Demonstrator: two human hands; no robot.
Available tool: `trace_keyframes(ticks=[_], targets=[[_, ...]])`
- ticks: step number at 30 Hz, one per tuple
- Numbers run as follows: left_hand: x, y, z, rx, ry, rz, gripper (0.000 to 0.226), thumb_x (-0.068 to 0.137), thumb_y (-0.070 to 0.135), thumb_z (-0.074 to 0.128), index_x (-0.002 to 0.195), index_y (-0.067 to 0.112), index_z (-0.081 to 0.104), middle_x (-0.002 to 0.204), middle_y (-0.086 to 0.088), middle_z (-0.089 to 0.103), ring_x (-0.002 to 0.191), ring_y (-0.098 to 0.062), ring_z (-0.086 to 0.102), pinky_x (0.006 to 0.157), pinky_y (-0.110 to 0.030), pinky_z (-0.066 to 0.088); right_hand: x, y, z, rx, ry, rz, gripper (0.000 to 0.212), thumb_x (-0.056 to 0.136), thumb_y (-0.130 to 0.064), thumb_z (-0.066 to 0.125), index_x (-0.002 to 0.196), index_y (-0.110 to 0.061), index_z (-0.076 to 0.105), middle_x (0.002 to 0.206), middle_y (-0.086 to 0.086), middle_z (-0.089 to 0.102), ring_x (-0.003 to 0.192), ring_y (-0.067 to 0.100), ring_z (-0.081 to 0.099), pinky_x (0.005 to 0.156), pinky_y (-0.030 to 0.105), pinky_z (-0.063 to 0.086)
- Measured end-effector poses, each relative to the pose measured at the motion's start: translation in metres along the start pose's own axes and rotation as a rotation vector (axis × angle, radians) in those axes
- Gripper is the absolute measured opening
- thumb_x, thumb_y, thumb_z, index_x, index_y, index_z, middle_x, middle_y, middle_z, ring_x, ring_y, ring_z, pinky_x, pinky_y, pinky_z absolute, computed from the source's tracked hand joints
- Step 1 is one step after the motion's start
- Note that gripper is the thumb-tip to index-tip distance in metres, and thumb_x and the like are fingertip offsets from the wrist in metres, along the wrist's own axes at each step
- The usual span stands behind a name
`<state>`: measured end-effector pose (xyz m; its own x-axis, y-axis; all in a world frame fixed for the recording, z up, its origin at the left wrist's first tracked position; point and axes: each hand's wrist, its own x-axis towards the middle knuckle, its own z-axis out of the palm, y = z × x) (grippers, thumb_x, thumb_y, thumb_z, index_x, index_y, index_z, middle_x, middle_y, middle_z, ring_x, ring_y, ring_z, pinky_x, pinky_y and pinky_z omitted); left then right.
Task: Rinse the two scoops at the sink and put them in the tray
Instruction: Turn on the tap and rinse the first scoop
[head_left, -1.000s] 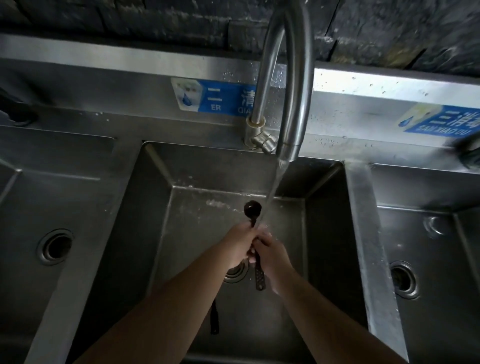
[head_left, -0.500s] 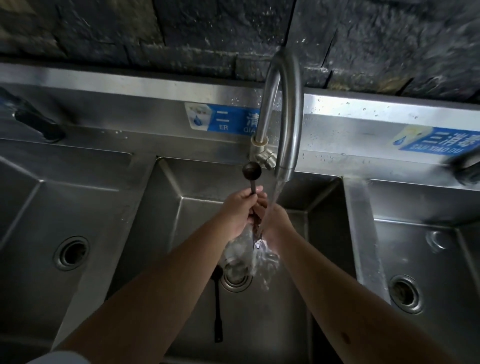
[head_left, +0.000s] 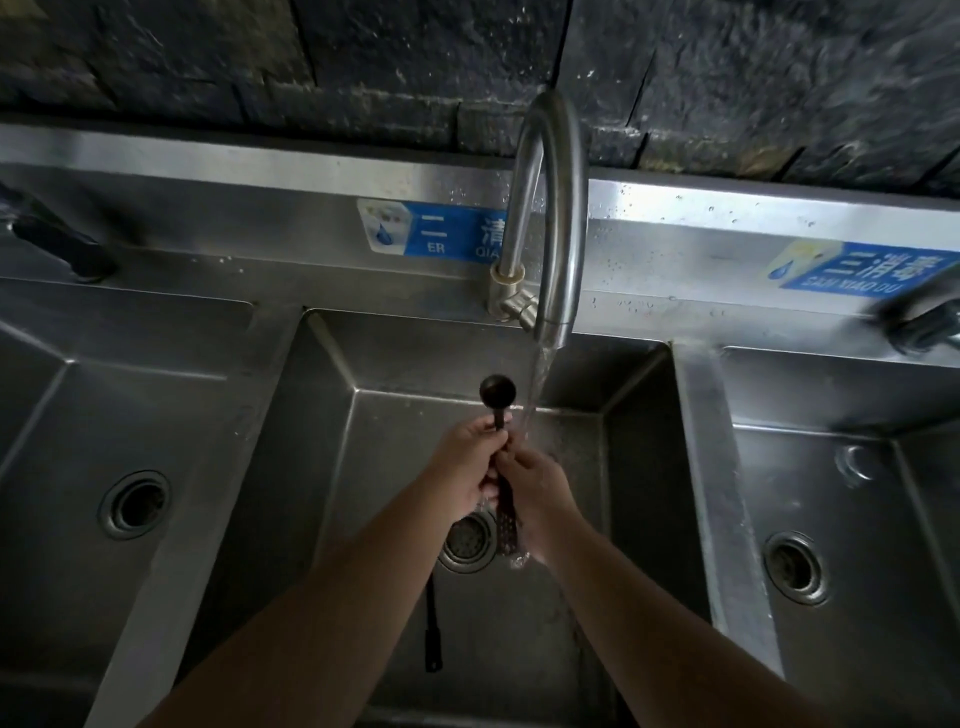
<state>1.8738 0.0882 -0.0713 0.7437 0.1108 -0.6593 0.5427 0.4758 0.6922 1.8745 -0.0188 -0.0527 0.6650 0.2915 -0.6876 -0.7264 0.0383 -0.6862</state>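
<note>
A dark long-handled scoop (head_left: 497, 391) is held over the middle sink basin (head_left: 639, 467), bowl pointing away from me. My left hand (head_left: 467, 465) grips its handle just below the bowl. My right hand (head_left: 537, 493) is closed on the handle lower down, and the perforated handle end sticks out beneath both hands. Water runs from the curved steel tap (head_left: 558, 218) just right of the scoop's bowl and onto my right hand. A second dark scoop (head_left: 432, 623) lies on the basin floor, its bowl end hidden by my left forearm. No tray is in view.
The steel unit has a left basin with a drain (head_left: 136, 504) and a right basin with a drain (head_left: 794, 567). The middle drain (head_left: 467, 543) sits under my hands. Dark tap levers stand at far left (head_left: 57, 241) and far right (head_left: 924, 322). A dark stone wall rises behind.
Both hands and the scoop have dropped lower from the spout. The splash over the hands has shrunk; the stream now passes right of the scoop's bowl.
</note>
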Motion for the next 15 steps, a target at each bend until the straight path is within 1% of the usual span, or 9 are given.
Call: trace_keyframes(ticks=[2,3,6,8,10,12,13,15], targets=[[-0.009,-0.017,0.001,-0.006,-0.024,-0.049,0.018,0.096,0.020,0.054,0.091,0.012,0.069,0.068,-0.008,0.062,0.036,-0.012,0.039,0.030,-0.019,0.028,-0.009,0.016,-0.007,0.024,0.015,0.031,0.020,0.099,-0.009,0.050,0.102,-0.003,0.068,0.068,0.009,0.061,0.054,0.016,0.054,0.052,0.029,0.044],[-0.014,-0.025,0.001,-0.012,-0.042,-0.075,0.019,0.096,0.019,0.053,0.086,0.012,0.068,0.066,-0.007,0.061,0.037,-0.014,0.039,0.030,-0.020,0.029,-0.014,0.024,-0.011,0.031,0.021,0.052,0.020,0.099,-0.009,0.050,0.103,-0.005,0.068,0.067,0.008,0.061,0.053,0.016,0.054,0.051,0.029,0.043],[-0.026,-0.045,-0.003,-0.036,-0.058,-0.149,0.018,0.097,0.013,0.049,0.088,0.008,0.064,0.069,-0.009,0.062,0.039,-0.016,0.045,0.032,-0.024,0.034,-0.032,0.045,-0.022,-0.012,0.069,0.128,0.021,0.098,-0.013,0.052,0.102,-0.015,0.072,0.067,0.006,0.066,0.053,0.014,0.056,0.052,0.027,0.045],[-0.034,-0.057,-0.005,-0.027,-0.016,-0.181,0.012,0.097,0.010,0.051,0.091,0.006,0.061,0.072,-0.008,0.064,0.045,-0.015,0.054,0.037,-0.026,0.040,-0.041,0.057,-0.028,-0.143,0.106,0.129,0.020,0.095,-0.016,0.056,0.091,-0.020,0.075,0.069,0.006,0.069,0.054,0.013,0.058,0.054,0.028,0.048],[-0.040,-0.068,-0.005,-0.029,0.041,-0.203,0.009,0.095,0.010,0.056,0.090,0.006,0.061,0.075,-0.008,0.065,0.057,-0.018,0.059,0.045,-0.027,0.045,-0.049,0.066,-0.032,-0.375,0.148,0.081,0.014,0.090,-0.022,0.063,0.081,-0.024,0.075,0.067,0.002,0.071,0.055,0.012,0.061,0.057,0.030,0.050],[-0.045,-0.075,-0.006,-0.020,0.096,-0.202,0.008,0.093,0.009,0.059,0.088,0.006,0.064,0.076,-0.008,0.066,0.064,-0.019,0.061,0.054,-0.029,0.046,-0.053,0.073,-0.032,-0.588,0.190,0.029,0.005,0.085,-0.029,0.068,0.082,-0.031,0.071,0.067,-0.002,0.073,0.054,0.007,0.064,0.054,0.024,0.051],[-0.047,-0.077,-0.007,-0.010,0.102,-0.193,0.008,0.093,0.007,0.059,0.086,0.006,0.064,0.076,-0.008,0.066,0.064,-0.018,0.060,0.056,-0.029,0.044,-0.055,0.075,-0.032,-0.647,0.201,0.007,0.005,0.085,-0.030,0.068,0.084,-0.035,0.069,0.066,-0.003,0.073,0.052,0.004,0.064,0.050,0.020,0.048],[-0.052,-0.080,-0.008,0.002,0.068,-0.171,0.012,0.093,0.006,0.058,0.083,0.008,0.063,0.073,-0.008,0.063,0.061,-0.018,0.057,0.055,-0.029,0.040,-0.057,0.080,-0.030,-0.653,0.201,0.013,0.008,0.089,-0.029,0.065,0.085,-0.035,0.069,0.065,-0.004,0.073,0.049,0.002,0.063,0.048,0.017,0.046]])
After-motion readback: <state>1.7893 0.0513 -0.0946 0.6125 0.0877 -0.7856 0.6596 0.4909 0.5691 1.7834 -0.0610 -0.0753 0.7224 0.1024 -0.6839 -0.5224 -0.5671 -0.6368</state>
